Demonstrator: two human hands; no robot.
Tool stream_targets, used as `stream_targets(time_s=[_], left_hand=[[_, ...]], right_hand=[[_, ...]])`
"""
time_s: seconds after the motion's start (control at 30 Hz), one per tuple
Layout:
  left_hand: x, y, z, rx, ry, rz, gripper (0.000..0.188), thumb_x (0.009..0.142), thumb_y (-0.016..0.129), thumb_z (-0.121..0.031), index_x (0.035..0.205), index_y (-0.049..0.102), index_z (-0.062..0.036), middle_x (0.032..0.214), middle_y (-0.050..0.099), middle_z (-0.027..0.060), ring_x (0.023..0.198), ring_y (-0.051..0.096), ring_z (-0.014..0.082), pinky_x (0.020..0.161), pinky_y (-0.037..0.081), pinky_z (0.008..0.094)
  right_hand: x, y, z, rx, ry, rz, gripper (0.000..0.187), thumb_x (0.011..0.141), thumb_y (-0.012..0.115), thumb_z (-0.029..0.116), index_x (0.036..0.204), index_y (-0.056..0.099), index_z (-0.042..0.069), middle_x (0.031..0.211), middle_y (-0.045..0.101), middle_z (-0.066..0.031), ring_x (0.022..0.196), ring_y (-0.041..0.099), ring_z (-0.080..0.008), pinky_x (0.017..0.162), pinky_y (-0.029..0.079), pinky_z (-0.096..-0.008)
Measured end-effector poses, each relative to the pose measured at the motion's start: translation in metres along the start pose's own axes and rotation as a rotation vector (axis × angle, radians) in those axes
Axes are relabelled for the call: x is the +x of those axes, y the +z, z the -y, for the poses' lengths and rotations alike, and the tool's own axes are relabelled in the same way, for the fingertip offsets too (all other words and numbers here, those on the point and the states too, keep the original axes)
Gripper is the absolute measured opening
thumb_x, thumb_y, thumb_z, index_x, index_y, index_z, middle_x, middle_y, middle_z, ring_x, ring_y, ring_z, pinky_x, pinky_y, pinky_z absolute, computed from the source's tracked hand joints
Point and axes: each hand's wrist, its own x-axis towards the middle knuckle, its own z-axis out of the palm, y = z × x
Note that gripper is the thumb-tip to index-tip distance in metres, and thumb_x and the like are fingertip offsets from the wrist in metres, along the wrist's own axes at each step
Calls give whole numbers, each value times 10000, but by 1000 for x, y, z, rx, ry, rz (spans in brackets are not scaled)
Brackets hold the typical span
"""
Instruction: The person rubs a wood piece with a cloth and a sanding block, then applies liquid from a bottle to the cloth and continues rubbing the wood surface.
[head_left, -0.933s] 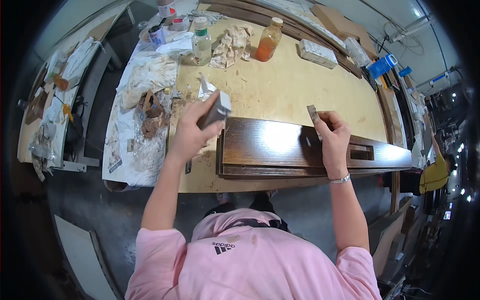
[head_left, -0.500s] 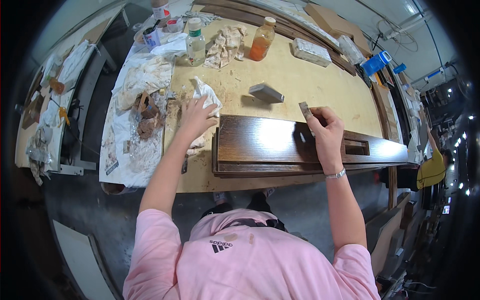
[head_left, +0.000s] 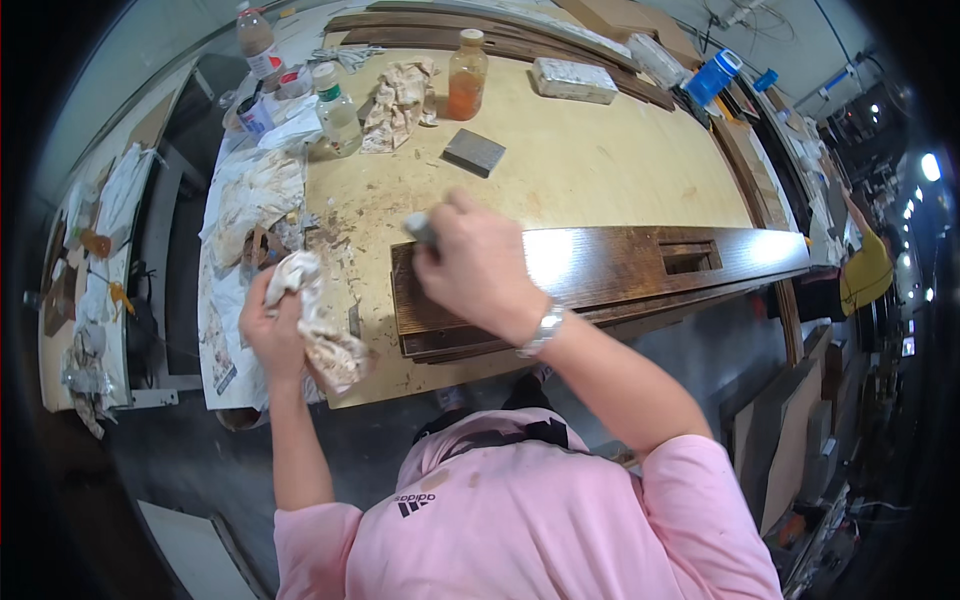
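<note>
My left hand [head_left: 272, 325] is closed around a crumpled white rag [head_left: 335, 350] with brown stains, off the left end of the stacked dark brown wooden boards [head_left: 590, 265]. The glossy top board has a rectangular slot near its right part. Over the left end of that board is my right hand [head_left: 480, 262], a little blurred, its fingers pinching a small greyish strip [head_left: 420, 228]. Whether the strip touches the wood I cannot tell. A grey sanding block [head_left: 473, 152] lies flat on the table beyond the boards.
Behind stand a bottle of orange liquid [head_left: 467, 80], a clear bottle [head_left: 338, 115] and a crumpled stained cloth [head_left: 400, 103]. A wrapped block [head_left: 574, 80] lies at the back. Stained sheets [head_left: 250, 200] cover the table's left side. A person in yellow [head_left: 866, 272] is far right.
My right hand has swung left to the boards' left end. My left hand has lifted the rag and drawn it nearer. The sanding block, tilted before, now lies flat. The whole view has shifted.
</note>
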Motion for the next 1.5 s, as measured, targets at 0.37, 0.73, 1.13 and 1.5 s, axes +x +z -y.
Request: stream_targets(time_s=[0.37, 0.73, 1.13, 1.5], left_hand=[[1, -50, -67, -111, -41, -45, 237, 906, 621, 10, 1136, 619, 70, 1040, 653, 66, 933, 597, 118, 843, 476, 271], [2, 172, -149, 622, 574, 1073, 907, 638, 881, -291, 1410, 490, -20, 1408, 485, 232, 1271, 474, 431, 1073, 401, 481], [-8, 173, -132, 601, 758, 999, 837, 577, 872, -300, 1304, 570, -13, 1364, 504, 251, 1190, 506, 448, 1000, 417, 509], [-7, 175, -140, 741, 611, 991, 879, 553, 857, -364, 1310, 580, -11, 1392, 529, 217, 1224, 516, 456, 1031, 418, 518]], right_hand=[[-56, -157, -179, -442, 506, -162, 207, 840, 687, 224, 800, 652, 24, 819, 650, -208, 788, 663, -392, 695, 526, -475], [-56, -162, -189, -429, 600, -38, 251, 833, 683, 272, 809, 711, 24, 865, 687, -174, 807, 685, -356, 738, 547, -452], [-98, -230, -261, -526, 719, -174, 215, 806, 669, 265, 800, 687, 51, 863, 681, -164, 818, 676, -368, 741, 546, -465], [-110, -307, -362, -482, 731, -17, 263, 836, 657, 312, 853, 722, 58, 846, 712, -167, 819, 702, -364, 741, 559, -464]])
